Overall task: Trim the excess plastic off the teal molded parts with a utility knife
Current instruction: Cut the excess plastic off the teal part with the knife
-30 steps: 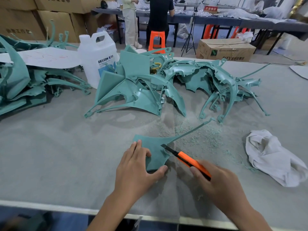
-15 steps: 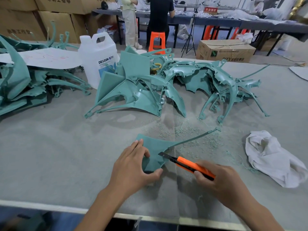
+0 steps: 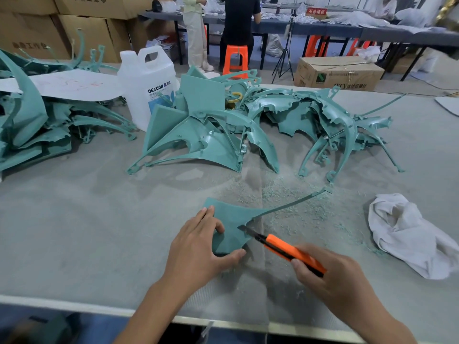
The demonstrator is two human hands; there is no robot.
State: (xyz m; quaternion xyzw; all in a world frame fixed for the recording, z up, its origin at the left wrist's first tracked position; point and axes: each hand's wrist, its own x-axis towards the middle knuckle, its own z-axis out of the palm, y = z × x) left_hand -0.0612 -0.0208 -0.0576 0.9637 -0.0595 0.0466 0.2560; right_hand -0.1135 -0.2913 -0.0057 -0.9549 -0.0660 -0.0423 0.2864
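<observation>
A flat teal molded part [image 3: 233,219] with a long thin tail reaching up and right lies on the grey table near its front edge. My left hand [image 3: 198,247] grips its left side, fingers on top and thumb at its lower corner. My right hand [image 3: 332,276] holds an orange utility knife [image 3: 288,252]. The knife's blade tip touches the part's right edge, just below where the tail begins. Teal shavings [image 3: 278,192] are scattered behind the part.
A large heap of teal parts [image 3: 248,130] fills the table's middle, and another pile [image 3: 29,130] sits at far left. A white jug [image 3: 146,80] stands behind them. A crumpled white cloth [image 3: 407,234] lies at right. The table's front edge [image 3: 74,306] is close.
The knife blade has slid down along the part's right edge toward me, and my right hand has drawn back. My left hand and the part have shifted slightly.
</observation>
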